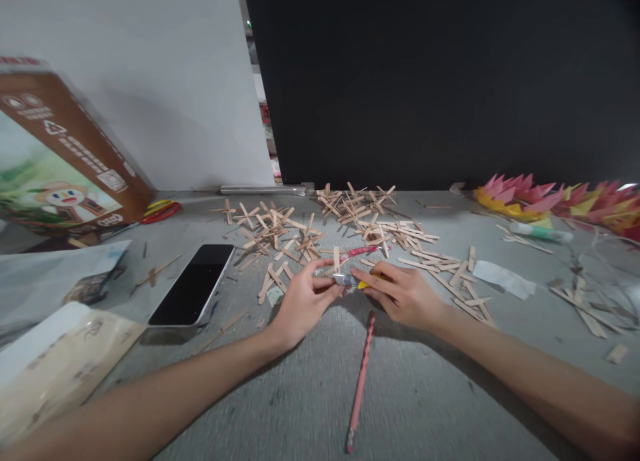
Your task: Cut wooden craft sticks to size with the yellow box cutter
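Observation:
My left hand is closed, its fingers pinching a small wooden stick cross whose upright piece stands above the fingertips. Gripped in my right hand is a yellow craft knife. The knife's grey metal end reaches the left fingertips and touches or nearly touches the cross; the fingers hide the exact contact. Just beyond both hands lies a thin red, shiny strip. A pink twisted pencil rests on the grey table between my forearms.
Heaps of crossed wooden sticks spread behind my hands, with loose sticks to the right. A phone and a brown printed box are at left. Pink and yellow paper crafts and a glue stick lie at right.

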`<move>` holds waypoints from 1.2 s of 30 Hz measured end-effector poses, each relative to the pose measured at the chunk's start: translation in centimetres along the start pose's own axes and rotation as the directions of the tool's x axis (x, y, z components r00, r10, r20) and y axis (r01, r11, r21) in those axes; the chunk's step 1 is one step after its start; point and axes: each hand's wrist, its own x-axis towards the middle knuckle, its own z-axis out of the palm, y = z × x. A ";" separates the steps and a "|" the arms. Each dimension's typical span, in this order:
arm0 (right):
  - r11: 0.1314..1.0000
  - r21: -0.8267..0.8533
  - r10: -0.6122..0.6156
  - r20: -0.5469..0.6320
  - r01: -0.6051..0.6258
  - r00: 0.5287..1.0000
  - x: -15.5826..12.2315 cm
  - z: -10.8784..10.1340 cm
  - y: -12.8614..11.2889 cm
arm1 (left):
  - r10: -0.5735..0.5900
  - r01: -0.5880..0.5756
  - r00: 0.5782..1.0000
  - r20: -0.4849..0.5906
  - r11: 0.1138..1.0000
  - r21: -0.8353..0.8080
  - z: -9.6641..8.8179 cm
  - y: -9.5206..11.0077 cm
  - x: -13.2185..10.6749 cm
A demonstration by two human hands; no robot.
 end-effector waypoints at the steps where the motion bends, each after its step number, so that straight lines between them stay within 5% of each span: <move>1: 1.000 -0.018 -0.007 0.004 0.007 1.000 0.0 0.0 0.0 | -0.003 0.003 1.000 0.007 1.000 -0.003 0.0 0.1 0.0; 30: 0.993 -0.121 -0.020 -0.063 0.013 0.998 0.3 -0.2 -0.4 | 0.018 -0.024 0.995 0.097 0.997 0.067 -0.2 -0.9 0.3; 36: 0.952 -0.136 0.228 -0.274 -0.272 0.934 0.2 0.2 0.6 | 0.017 -0.030 0.990 0.137 0.995 0.097 0.2 -0.9 -0.2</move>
